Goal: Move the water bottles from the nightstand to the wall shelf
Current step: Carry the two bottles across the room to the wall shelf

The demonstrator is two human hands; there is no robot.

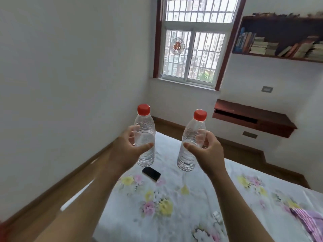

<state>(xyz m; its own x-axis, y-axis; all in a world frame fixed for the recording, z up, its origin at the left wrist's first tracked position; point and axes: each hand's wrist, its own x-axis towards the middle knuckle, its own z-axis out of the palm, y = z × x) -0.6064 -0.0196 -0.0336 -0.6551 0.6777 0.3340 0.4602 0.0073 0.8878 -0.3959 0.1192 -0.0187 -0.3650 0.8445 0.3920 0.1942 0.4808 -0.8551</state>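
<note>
Two clear water bottles with red caps are held upright in the air above the bed. My left hand (126,149) grips the left bottle (145,135) around its middle. My right hand (208,152) grips the right bottle (191,137) the same way. A dark red wall shelf (253,117) with a flat top hangs on the right wall, below and right of the window. A higher bookshelf (272,55) on the same wall carries several books. The nightstand is not in view.
The bed (174,198) with a floral sheet spreads below my arms. A small black object (151,173) lies on it under the left bottle. A striped pink cloth (309,219) lies at the lower right. A barred window (194,49) is straight ahead.
</note>
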